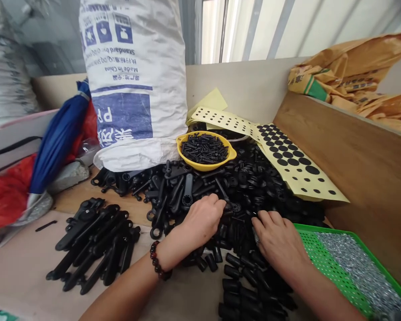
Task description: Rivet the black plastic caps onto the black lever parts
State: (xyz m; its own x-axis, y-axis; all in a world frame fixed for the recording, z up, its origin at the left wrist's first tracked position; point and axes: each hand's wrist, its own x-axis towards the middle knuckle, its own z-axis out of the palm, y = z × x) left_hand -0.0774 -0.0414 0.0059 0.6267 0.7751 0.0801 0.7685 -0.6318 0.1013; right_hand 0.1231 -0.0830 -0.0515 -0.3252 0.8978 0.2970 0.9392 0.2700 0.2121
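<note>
My left hand (202, 219), with a beaded bracelet (157, 263) on the wrist, reaches over a heap of black plastic parts (177, 191). Its fingers are curled together; whatever they hold is hidden behind the knuckles. Just to the right, my right hand (277, 236) hangs over the same heap with fingers bent inward. A tiny bright glint shows near its fingertips, too small to name. Below the hands lie short black tubes (234, 259), several of them stacked in rows. At the left, long black arm-shaped parts (93, 245) are piled on the table.
A yellow bowl (205, 168) holds small black ribbed pieces. A green tray (324, 227) of small silvery metal pieces stands at the right. Sticker sheets (294, 162) lie behind the heap. A large white sack (137, 80), a blue umbrella (58, 133) and a wooden side board (354, 169) border the table.
</note>
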